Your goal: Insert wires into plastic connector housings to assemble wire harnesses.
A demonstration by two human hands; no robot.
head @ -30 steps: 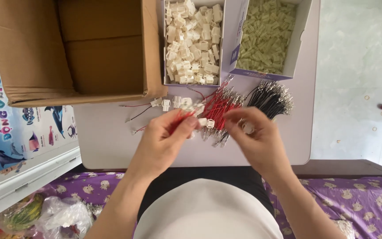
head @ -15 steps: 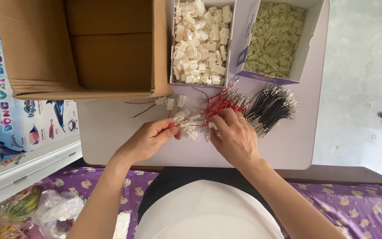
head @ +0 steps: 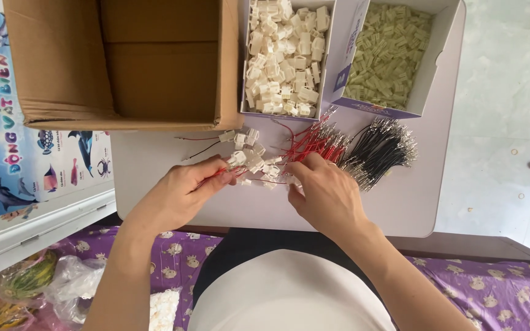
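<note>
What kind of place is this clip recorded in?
Probably a home workbench for small wiring assembly: a pale tabletop holds an open box of white plastic connector housings, bundles of red wires and black wires, beside a purple patterned cloth and a children's sea-animal poster.

Matt cardboard box (head: 124, 67) — glossy plastic connectors (head: 283, 55)

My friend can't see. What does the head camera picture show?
A person's left hand pinches thin red wires while the right hand rests on a pile of small white plastic connectors on a pale table, near an open brown cardboard box.
</note>
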